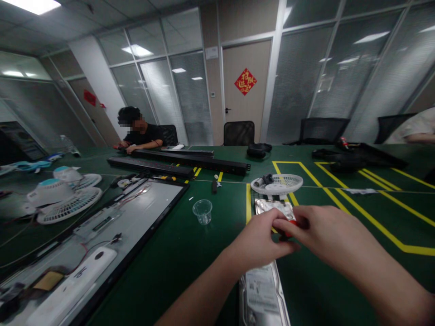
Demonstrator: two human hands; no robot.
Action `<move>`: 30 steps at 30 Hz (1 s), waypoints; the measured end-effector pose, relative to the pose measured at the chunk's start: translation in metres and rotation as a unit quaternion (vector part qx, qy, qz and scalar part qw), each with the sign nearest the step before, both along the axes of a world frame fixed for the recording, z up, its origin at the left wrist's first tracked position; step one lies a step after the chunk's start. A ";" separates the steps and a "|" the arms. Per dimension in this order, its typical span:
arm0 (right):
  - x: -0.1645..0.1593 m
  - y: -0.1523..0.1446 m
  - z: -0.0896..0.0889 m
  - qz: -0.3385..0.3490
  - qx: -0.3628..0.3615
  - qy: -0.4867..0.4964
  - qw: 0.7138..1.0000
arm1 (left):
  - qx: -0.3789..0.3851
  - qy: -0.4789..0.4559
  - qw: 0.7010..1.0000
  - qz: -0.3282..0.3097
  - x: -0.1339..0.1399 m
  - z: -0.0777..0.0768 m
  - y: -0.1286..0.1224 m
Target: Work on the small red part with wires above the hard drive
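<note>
My left hand (261,240) and my right hand (316,228) meet over the green table (190,253), fingers pinched together on a small red object (291,223) that is mostly hidden between them. Just beyond the fingers lies a silver foil pouch (273,207). Under my left forearm a hard drive (263,292) with a white label rests flat on the table. A white fan grille (277,183) holding small parts sits past the pouch. A clear plastic cup (202,211) stands upright to the left of my hands.
A large opened flat panel (102,235) with boards and wires lies on the left, white fan parts (64,199) beyond it. Long black bars (180,164) cross the far table. A seated person (139,133) works at the far left; another person's arm (416,129) shows at the right edge.
</note>
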State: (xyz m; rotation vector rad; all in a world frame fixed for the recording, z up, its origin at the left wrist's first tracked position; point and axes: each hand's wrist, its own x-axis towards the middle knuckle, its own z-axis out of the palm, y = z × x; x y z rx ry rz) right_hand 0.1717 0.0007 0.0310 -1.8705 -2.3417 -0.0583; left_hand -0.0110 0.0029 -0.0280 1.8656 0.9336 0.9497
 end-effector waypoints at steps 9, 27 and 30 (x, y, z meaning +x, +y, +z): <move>0.004 0.000 -0.004 0.023 0.034 0.042 0.998 | 0.024 -0.005 1.000 -0.001 -0.001 0.006 -0.003; 0.017 0.009 -0.015 0.163 0.066 0.114 0.978 | 0.007 -0.006 1.000 0.005 0.002 0.000 -0.001; 0.016 0.007 -0.018 0.130 0.066 0.096 0.985 | 0.008 -0.028 1.000 -0.007 0.002 0.000 -0.001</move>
